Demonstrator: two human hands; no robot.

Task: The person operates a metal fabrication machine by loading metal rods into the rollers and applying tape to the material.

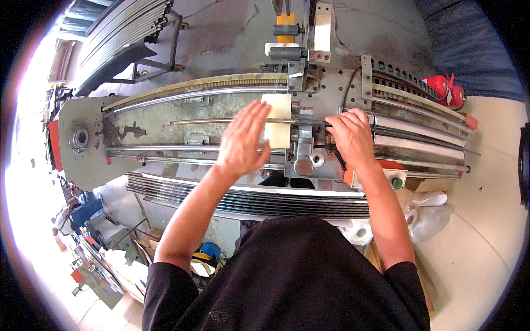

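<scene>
A long machine with steel guide rails (165,149) lies across in front of me. Along its middle runs a thin metal strip (193,122), which passes over or through a pale yellow block (277,135) beside the central plate (326,83). My left hand (241,138) is open, its fingers stretched out over the strip at the left side of the block. At the right of the plate, my right hand (350,137) has its fingers curled and closed at the strip's right-hand stretch. Its fingertips partly hide the strip there. A round metal knob (303,166) sits between my hands, nearer to me.
A stack of long dark metal profiles (265,201) lies between me and the machine. An orange-and-white control box (381,175) with a green button stands near my right forearm. Red fire extinguishers (441,88) stand at far right; a rack of long bars (124,38) is at far left.
</scene>
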